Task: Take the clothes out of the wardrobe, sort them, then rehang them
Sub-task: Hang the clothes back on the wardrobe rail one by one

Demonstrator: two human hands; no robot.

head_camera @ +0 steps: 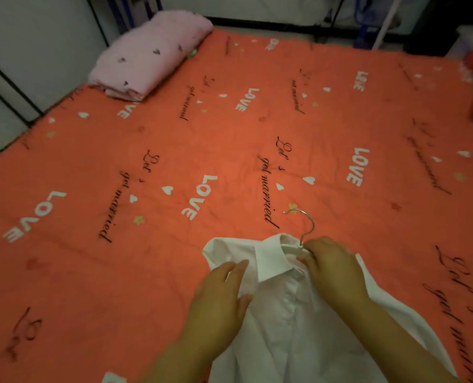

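Pinching the hanger, right hand; left hand curled on shirt shoulder.

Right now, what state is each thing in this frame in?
white shirt: on its hanger, lying front-up on the bed
hanger: inside the shirt, hook sticking out past the collar
left hand: pinches the shirt's shoulder
right hand: grips the hanger below the hook
pink blanket: folded, at the far left corner
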